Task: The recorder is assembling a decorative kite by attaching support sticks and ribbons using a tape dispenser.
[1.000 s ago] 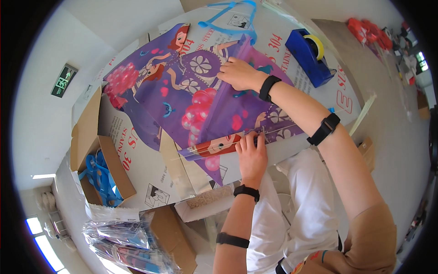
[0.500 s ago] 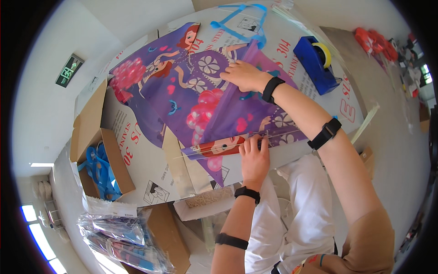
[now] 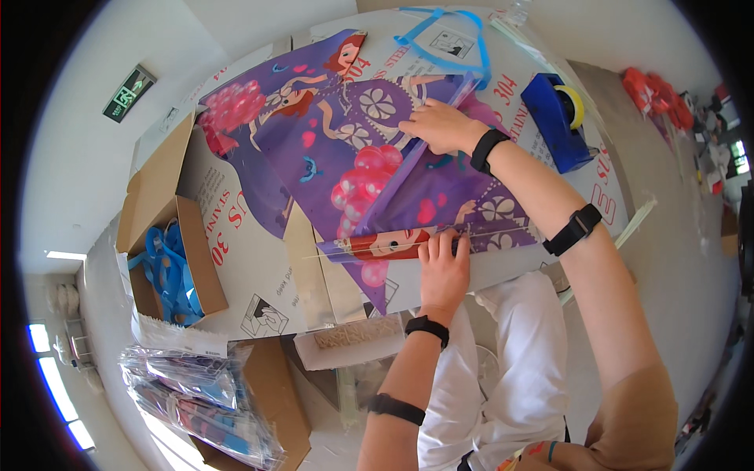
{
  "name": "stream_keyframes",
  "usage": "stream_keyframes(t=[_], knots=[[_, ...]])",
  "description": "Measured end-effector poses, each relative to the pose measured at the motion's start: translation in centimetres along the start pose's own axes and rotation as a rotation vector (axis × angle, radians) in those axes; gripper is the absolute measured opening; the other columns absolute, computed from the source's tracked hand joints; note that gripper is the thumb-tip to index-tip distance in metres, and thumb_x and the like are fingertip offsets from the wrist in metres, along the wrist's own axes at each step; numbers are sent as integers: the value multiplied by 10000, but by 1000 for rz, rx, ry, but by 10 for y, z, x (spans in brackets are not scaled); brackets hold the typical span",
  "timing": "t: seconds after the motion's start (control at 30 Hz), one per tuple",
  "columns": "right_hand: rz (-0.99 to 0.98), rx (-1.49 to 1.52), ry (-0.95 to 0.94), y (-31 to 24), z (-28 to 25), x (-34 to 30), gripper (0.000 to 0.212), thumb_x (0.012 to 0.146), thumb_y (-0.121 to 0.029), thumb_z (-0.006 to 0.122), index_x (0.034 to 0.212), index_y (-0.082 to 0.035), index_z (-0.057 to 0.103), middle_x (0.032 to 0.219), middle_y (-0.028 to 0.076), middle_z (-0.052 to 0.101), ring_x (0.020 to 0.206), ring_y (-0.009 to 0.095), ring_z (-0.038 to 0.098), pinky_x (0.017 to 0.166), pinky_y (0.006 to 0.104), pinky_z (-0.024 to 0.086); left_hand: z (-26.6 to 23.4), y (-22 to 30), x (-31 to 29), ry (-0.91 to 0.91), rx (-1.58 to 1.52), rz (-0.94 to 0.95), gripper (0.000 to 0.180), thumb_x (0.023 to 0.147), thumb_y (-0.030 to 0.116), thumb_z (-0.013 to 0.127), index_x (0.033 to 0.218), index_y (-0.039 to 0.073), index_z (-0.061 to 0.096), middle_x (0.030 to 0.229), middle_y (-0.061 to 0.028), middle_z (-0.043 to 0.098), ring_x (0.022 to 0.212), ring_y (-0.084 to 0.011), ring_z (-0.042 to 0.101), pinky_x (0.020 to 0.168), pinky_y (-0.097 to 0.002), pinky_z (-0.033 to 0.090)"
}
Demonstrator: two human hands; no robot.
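While both hands work on it, the kite lies spread flat on the counter, which is covered with printed cardboard sheets. The kite is purple with a cartoon figure, pink flowers and white rosettes.

Left hand: palm down at the kite's near edge, fingers extended and held together, pressing on a folded red-and-purple strip of the kite. A thin rod runs along that strip and passes under the fingertips. Black bands sit on the left wrist and forearm.

Right hand: resting on the kite's upper middle, fingers curled down onto the fabric where a raised fold runs diagonally toward the near edge. Whether the fingers pinch anything cannot be told. The right arm also carries two black bands.

Surrounding items:
- Blue straps lie at the far end of the kite, touching its tip.
- A blue tape dispenser with a yellow roll stands to the right of the kite, near the right forearm.
- An open cardboard box at the left holds blue straps.
- Bagged kites are stacked at the lower left.
- Red items lie at the far right, well apart from the kite.
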State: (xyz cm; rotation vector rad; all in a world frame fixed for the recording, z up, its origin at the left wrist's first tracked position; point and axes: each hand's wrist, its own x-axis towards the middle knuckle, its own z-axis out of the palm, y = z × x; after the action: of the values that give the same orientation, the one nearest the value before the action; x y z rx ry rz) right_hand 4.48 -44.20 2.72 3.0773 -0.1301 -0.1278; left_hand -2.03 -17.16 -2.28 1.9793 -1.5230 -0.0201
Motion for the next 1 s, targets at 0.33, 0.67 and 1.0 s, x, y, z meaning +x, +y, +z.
stream_keyframes(t=[0.33, 0.67, 1.0], knots=[[102, -101, -221, -10, -42, -5, 306, 686, -41, 694, 987, -67, 645, 898, 52, 655, 926, 228, 620, 847, 351, 407, 3, -4, -1, 40, 16, 9, 290, 831, 80, 645, 1120, 68, 622, 1112, -84, 555, 1014, -293, 513, 890, -443, 404], [-9, -48, -19, -1, -72, -34, 206, 734, -52, 701, 918, -107, 626, 892, 32, 659, 874, 226, 620, 855, 355, 415, 6, -2, 0, 53, 18, 33, 249, 842, 93, 646, 1089, 72, 616, 1103, -84, 559, 1015, -299, 518, 870, -445, 405], [139, -229, 587, -68, -22, -145, 156, 825, -128, 590, 975, -83, 588, 871, 44, 638, 828, 196, 634, 825, 329, 458, 5, -4, 2, 89, -44, 51, 278, 818, 63, 631, 1096, 59, 632, 1101, -89, 575, 1024, -300, 532, 896, -451, 408]])
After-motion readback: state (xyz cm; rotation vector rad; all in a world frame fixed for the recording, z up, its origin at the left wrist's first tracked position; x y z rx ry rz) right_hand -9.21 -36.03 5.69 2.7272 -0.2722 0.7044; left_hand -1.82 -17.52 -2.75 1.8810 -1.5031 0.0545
